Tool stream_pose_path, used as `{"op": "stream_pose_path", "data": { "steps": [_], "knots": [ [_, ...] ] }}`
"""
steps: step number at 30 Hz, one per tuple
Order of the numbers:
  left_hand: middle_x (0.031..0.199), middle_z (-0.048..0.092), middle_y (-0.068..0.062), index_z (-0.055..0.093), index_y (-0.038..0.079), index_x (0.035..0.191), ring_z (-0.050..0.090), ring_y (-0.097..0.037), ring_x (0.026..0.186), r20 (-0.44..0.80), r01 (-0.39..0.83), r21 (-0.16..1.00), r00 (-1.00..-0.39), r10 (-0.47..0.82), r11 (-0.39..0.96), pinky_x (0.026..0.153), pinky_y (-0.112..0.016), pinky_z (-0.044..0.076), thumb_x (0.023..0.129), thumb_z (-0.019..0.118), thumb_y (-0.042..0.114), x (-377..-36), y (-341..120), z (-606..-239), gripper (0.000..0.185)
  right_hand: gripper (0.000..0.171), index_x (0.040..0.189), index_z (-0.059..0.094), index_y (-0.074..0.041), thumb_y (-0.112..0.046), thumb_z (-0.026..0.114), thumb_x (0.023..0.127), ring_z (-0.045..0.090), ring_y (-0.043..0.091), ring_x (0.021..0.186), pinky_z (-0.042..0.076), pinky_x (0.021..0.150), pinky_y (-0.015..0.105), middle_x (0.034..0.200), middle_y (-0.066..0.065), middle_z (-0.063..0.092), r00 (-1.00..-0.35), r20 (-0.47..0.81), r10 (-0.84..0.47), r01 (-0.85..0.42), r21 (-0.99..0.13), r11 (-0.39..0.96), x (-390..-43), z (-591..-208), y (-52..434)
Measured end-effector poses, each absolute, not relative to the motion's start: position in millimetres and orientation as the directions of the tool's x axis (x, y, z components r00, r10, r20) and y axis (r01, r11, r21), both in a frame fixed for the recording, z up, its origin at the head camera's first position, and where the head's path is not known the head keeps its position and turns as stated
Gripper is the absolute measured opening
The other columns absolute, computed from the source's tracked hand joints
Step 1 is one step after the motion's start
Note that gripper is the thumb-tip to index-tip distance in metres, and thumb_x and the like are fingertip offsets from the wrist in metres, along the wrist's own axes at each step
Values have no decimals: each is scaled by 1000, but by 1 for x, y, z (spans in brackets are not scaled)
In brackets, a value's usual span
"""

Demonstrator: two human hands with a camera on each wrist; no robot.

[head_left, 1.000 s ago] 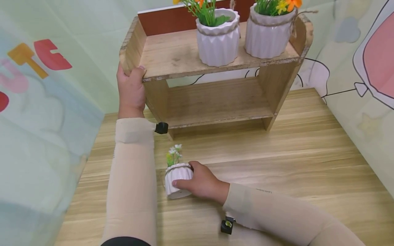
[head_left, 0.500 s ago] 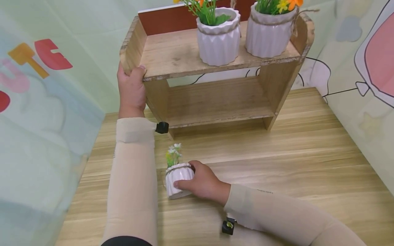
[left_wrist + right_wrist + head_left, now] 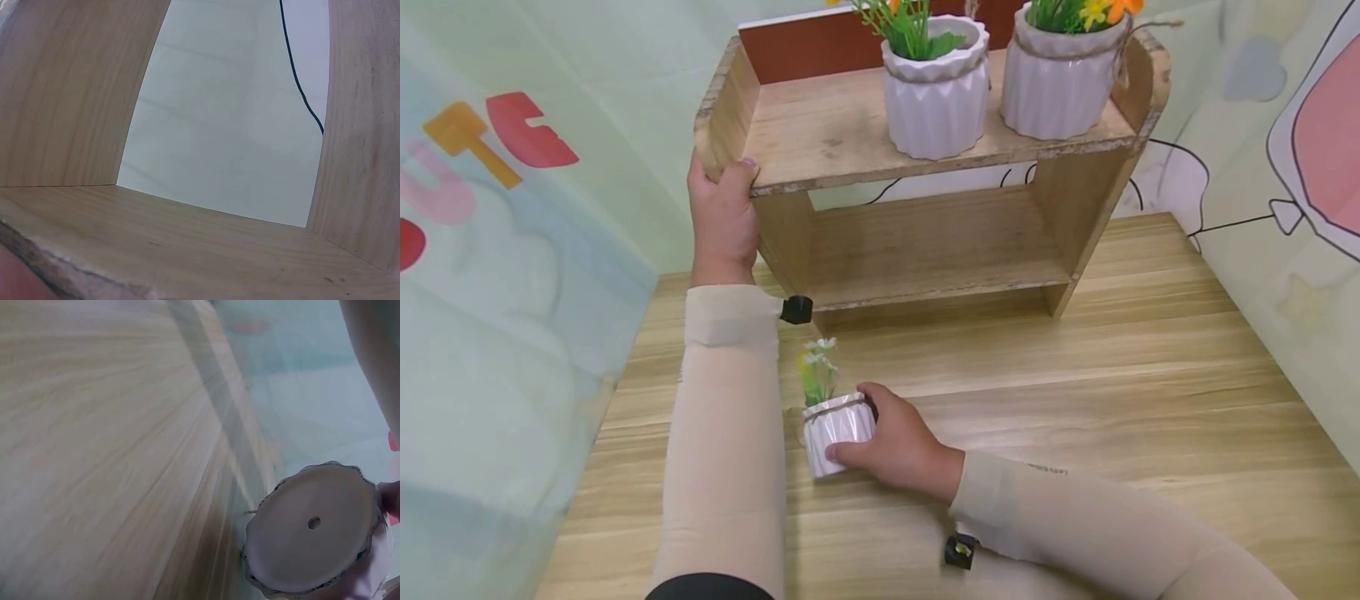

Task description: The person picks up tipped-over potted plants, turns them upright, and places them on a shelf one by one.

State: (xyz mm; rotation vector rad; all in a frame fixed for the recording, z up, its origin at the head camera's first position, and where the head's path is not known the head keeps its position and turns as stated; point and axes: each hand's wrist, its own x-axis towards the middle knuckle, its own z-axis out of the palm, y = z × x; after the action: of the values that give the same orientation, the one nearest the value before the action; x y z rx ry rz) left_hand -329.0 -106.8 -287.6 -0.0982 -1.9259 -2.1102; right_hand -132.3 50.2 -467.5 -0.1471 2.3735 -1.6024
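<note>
My right hand (image 3: 898, 442) grips a small white ribbed flower pot (image 3: 838, 429) from its right side, thumb across the front. Twine circles the pot's rim, and white and yellow flowers rise from it. In the right wrist view the pot's underside (image 3: 294, 544) shows a small hole, so it is held off the table, slightly tilted. My left hand (image 3: 724, 218) holds the left side panel of a two-tier wooden shelf (image 3: 940, 237), thumb on the upper board. That hand is mostly hidden in the left wrist view, which looks into the shelf's wooden compartment (image 3: 187, 244).
Two larger white flower pots, one in the middle (image 3: 936, 108) and one at the right (image 3: 1063, 83), stand on the upper board. A reddish-brown panel (image 3: 816, 50) is behind them. The wood-grain table (image 3: 1112, 400) meets printed curtains (image 3: 572, 200) on its sides.
The small flower pot has risen slightly and tilted in my right hand, its flowers leaning further left. My left hand keeps its hold on the shelf. The head view has shifted a little.
</note>
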Motion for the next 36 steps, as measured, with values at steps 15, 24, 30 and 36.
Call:
{"op": "stream_pose_path", "data": {
  "steps": [15,24,30,36],
  "knots": [
    [157,49,-2,46,21,158,48,-16,140,279,295,953,-945,-169,-75,113,-21,38,96,55,16,-332,-105,-289,63,99,157,39,-2,-25,94,78,63,17,103,57,89,34,134,12,62,-959,-55,-278,-52,-930,364,-132,-471,56],
    [157,48,-1,43,24,159,46,-17,142,253,268,960,-953,-164,-74,114,-22,37,97,55,18,-331,-106,-288,63,100,157,37,1,-20,94,76,62,24,115,56,94,37,145,17,57,-959,38,-282,-149,-911,384,-130,-475,59],
    [155,50,-2,47,20,157,48,-16,139,275,292,953,-945,-175,-78,112,-20,38,96,55,16,-331,-105,-289,62,101,156,36,3,-19,94,76,58,30,128,53,104,46,152,22,51,-956,90,-279,-203,-890,408,-129,-477,60],
    [155,50,-2,46,21,157,48,-16,139,273,287,956,-946,-173,-65,112,-21,39,96,55,17,-331,-105,-289,62,101,153,37,5,-14,95,73,54,35,136,46,113,50,152,26,49,-945,165,-282,-273,-872,407,-128,-481,60]
  ]
}}
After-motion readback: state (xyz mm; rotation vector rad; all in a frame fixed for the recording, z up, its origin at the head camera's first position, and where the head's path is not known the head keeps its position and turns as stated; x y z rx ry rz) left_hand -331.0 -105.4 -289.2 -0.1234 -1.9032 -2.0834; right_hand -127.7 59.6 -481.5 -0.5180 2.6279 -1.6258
